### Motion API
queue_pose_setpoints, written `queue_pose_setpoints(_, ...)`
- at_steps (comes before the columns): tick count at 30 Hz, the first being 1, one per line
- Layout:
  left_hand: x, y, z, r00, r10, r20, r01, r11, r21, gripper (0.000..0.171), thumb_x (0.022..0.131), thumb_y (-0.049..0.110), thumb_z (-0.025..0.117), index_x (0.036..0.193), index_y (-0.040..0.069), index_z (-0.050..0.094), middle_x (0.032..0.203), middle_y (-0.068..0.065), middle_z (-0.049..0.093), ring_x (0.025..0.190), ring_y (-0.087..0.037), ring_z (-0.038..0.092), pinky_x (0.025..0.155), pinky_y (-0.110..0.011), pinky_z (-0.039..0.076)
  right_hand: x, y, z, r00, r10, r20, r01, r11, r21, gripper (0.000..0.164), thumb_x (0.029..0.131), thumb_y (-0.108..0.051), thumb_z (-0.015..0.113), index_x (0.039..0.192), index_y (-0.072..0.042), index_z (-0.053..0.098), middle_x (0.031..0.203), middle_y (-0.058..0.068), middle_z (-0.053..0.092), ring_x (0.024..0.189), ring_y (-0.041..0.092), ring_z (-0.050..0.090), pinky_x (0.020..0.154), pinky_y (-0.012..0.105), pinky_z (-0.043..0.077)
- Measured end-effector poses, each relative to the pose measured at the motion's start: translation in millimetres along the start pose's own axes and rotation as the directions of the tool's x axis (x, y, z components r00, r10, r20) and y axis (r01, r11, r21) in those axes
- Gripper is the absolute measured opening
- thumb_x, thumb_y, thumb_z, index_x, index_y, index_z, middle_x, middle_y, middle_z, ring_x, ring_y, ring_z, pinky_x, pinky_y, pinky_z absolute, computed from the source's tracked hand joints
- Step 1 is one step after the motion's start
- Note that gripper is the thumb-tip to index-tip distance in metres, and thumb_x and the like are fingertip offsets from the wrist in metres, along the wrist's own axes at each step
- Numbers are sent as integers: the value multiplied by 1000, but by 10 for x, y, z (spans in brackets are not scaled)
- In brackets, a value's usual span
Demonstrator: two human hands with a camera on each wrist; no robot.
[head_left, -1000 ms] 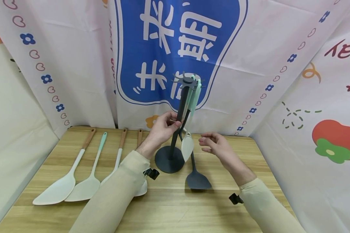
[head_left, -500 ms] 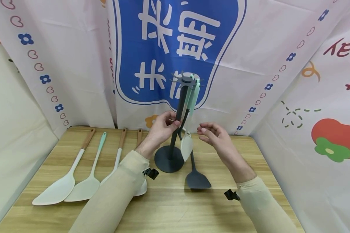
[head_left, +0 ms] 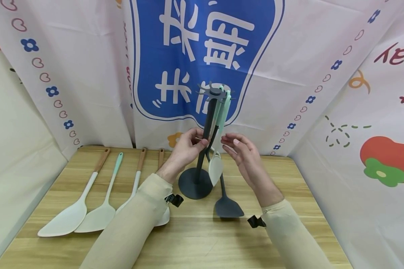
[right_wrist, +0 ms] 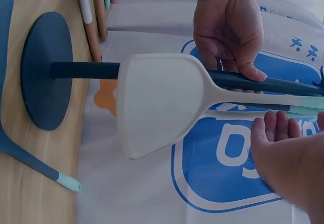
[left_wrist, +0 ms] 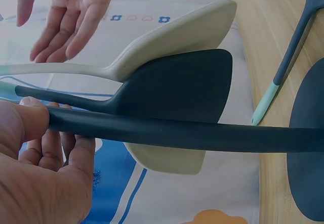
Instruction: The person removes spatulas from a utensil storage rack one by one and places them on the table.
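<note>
A dark utensil stand (head_left: 195,189) with a round base and a hooked top rises from the table. My left hand (head_left: 187,149) grips its pole (left_wrist: 212,137) partway up. On the hooks hang several mint-handled turners: a cream one (right_wrist: 161,100) towards my right hand, a dark one (left_wrist: 174,85) close to the pole, and another cream one (left_wrist: 169,159) behind. My right hand (head_left: 244,152) is just right of their handles, its fingers loosely bent and holding nothing. A loose dark turner (head_left: 228,207) with a mint handle end lies on the table beside the base.
Left of the stand, several pale turners lie in a row on the wooden table (head_left: 202,243): one with a brown handle (head_left: 65,220), one with a mint handle (head_left: 101,215), others partly behind my left sleeve (head_left: 131,220). Printed cloth (head_left: 97,74) encloses the back and sides.
My right hand has moved left and slightly up, closer to the hanging handles, and its fingers have turned. The left hand has kept its grip on the pole.
</note>
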State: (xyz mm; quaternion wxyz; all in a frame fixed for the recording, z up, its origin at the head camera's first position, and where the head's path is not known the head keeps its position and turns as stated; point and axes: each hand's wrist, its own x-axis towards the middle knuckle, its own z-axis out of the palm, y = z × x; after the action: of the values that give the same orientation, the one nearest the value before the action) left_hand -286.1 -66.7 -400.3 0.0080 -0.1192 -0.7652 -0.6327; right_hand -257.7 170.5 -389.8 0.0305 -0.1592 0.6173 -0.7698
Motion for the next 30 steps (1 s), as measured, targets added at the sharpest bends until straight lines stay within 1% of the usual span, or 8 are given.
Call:
queue_pose_setpoints(3,-1,2,1,1000,0,1,0,1000,-2,19,119,11,69,138,8,70,134,-18,75,119,-34,70,111,-51,60,35,43,17,1000,6,3,-6,996,88,41,123,-13,41,158,5,53,141,-1,73,139,14,71,125,28,57)
queue_pose_setpoints(5,-3,8,1,1000,0,3,0,1000,-5,19,119,11,69,138,8,70,135,-18,75,119,-34,70,111,-51,60,52,71,19,1000,10,13,-11,992,124,42,124,-13,40,160,5,51,142,0,72,139,14,70,124,27,58)
queue_pose_setpoints(11,-1,7,3,1000,2,2,-2,1000,-9,21,119,11,68,140,7,70,136,-18,75,121,-34,70,112,-52,60,95,137,44,999,16,31,-22,984,178,38,123,-14,42,156,1,55,142,3,72,136,15,72,121,26,59)
queue_pose_setpoints(15,3,3,2,1000,3,2,-3,1000,-5,21,120,12,68,140,7,70,136,-19,74,121,-35,69,113,-53,59,106,165,63,999,19,41,-26,984,178,35,123,-15,44,151,-3,60,141,2,73,134,14,73,120,26,60)
queue_pose_setpoints(20,0,2,-5,1000,-2,0,2,1000,5,20,120,13,68,140,9,71,136,-18,75,120,-35,69,110,-52,58,108,182,81,998,46,47,-54,985,164,30,124,-15,44,145,-10,65,139,0,75,133,12,74,119,25,60)
queue_pose_setpoints(25,-11,14,-6,1000,1,-1,-1,1000,19,20,120,13,68,139,9,71,136,-18,76,119,-34,71,109,-51,59,105,197,68,997,45,63,-54,987,152,30,123,-13,46,143,-12,69,136,-2,77,132,12,74,118,25,60)
queue_pose_setpoints(30,-11,9,-9,1000,6,-2,-6,999,32,19,120,13,68,138,9,71,136,-18,77,119,-34,72,109,-51,60,87,219,51,995,30,91,-42,990,131,34,120,-6,49,130,-23,76,132,-4,78,128,11,75,116,26,61)
